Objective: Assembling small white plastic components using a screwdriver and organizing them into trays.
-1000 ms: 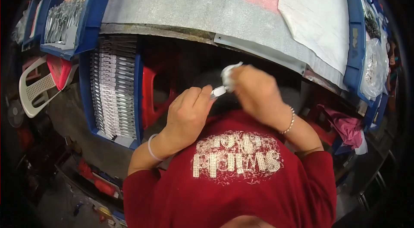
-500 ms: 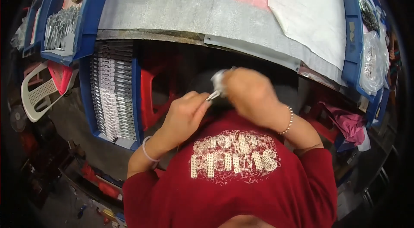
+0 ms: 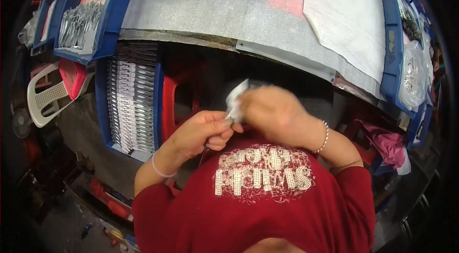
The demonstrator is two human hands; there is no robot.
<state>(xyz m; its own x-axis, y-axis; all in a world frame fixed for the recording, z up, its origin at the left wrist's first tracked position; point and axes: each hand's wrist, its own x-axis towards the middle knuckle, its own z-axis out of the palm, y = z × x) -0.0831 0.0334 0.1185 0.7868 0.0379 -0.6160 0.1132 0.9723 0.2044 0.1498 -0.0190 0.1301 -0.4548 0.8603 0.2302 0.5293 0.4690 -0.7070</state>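
In front of my chest, my left hand (image 3: 208,131) is closed, its thumb and fingers pinching a small shiny metal piece (image 3: 232,116). Most of that piece is hidden, so its kind does not show. My right hand (image 3: 272,109) meets it from the other side, blurred by motion, with its fingers closed on a crumpled white cloth (image 3: 236,95). The cloth lies against the metal piece, and a loose corner of it sticks up.
A covered worktable (image 3: 205,9) with a white sheet (image 3: 342,14) lies ahead. At left, a blue bin (image 3: 101,104) holds stacked slim metal pieces (image 3: 143,95); a blue tray (image 3: 114,18) above carries silver parts (image 3: 79,26). Red stool (image 3: 169,104) under the table; plastic bag (image 3: 412,73) at right.
My left hand has turned and sits slightly lower, with its curled fingers now showing. My right hand and the cloth have shifted over the metal piece. The whole view has slid slightly.
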